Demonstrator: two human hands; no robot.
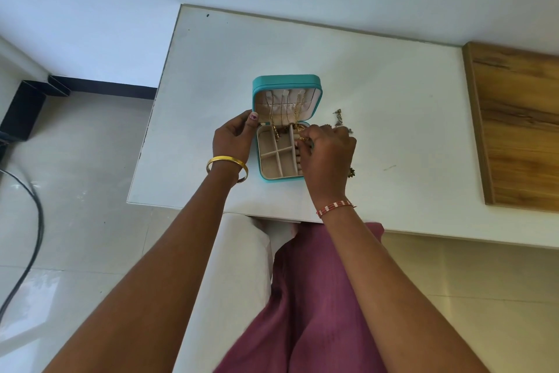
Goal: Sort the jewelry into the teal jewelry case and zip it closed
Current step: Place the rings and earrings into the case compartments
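Note:
The teal jewelry case (266,177) lies open on the white table (393,118), its lid (286,81) standing upright at the back. Several thin chains (284,111) hang from the lid into the beige compartments. My left hand (232,139) grips the case at its left hinge corner, thumb on the lid's lower edge. My right hand (328,151) hovers over the case's right side and pinches a small gold piece (301,139) at the ring rolls. Loose earrings (338,118) lie on the table just right of the case. Another small piece (351,173) peeks out beside my right wrist.
A wooden board (520,127) lies on the table's right end. The table's left edge drops to a tiled floor with a dark cable (31,221). A white chair seat (230,282) and a maroon garment (317,297) fill the foreground under my arms.

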